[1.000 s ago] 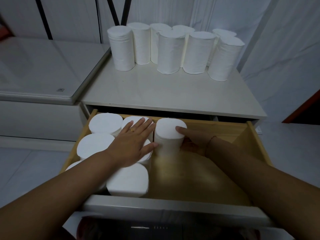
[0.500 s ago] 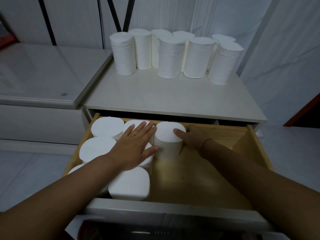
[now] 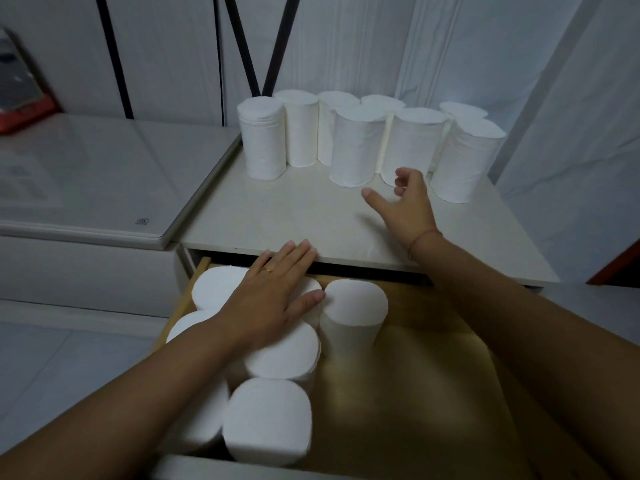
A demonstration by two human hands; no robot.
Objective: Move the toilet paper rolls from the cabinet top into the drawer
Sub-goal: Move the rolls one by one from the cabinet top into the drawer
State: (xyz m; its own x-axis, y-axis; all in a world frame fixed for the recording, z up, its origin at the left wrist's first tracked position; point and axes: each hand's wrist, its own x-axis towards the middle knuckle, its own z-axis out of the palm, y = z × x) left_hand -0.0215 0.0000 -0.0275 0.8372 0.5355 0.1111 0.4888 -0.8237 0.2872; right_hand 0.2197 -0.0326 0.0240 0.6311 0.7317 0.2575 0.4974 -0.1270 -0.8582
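Several white toilet paper rolls stand upright in a cluster at the back of the white cabinet top. Below it the wooden drawer is pulled out, with several rolls packed upright in its left half. One roll stands alone beside them. My left hand lies flat, fingers apart, on the tops of the drawer rolls. My right hand hovers over the cabinet top with fingers spread and empty, just in front of a standing roll.
A lower white glass-topped unit adjoins the cabinet on the left, with a red-edged object at its back corner. Black rods lean against the white wall behind. The drawer's right half shows bare wood.
My right hand has let go of the roll in the drawer and risen forward over the cabinet top toward the standing rolls. My left hand stays on the drawer rolls, shifted slightly forward.
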